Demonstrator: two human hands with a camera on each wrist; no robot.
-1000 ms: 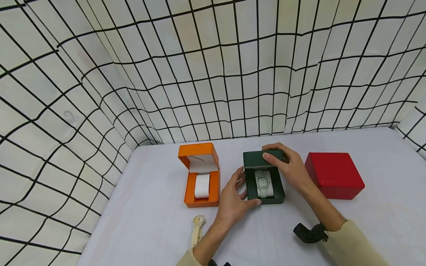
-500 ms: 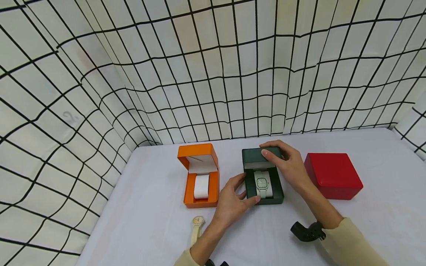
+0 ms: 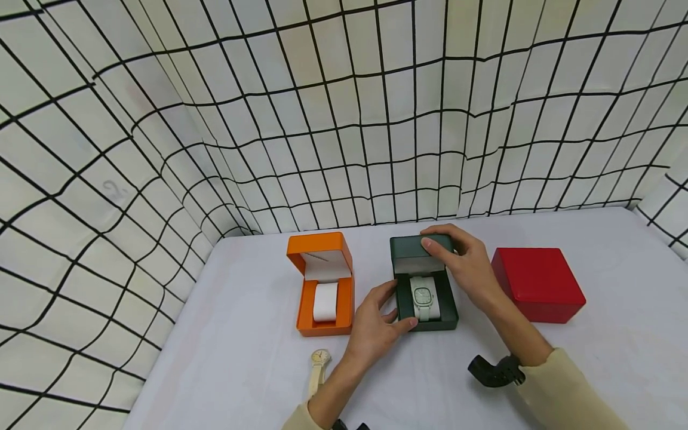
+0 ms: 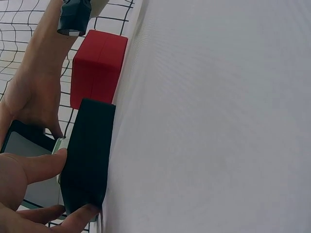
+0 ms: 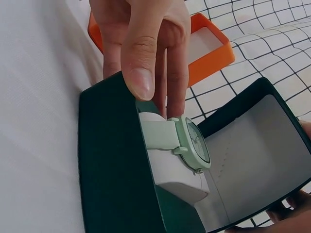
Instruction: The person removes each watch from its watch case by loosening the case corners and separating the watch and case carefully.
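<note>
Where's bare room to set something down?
Free: tablecloth left of the orange watch box and cream watch; in front of the green watch box, between left forearm and right wrist camera. Crowded: between those boxes, by the left hand, and left of the red box, where the right forearm passes.

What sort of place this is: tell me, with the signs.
Probably a staged tabletop booth for recording; I can't be certain. The signs: a white-covered table, a white backdrop with black grid lines behind and to the left, and a wrist-worn black device.
</note>
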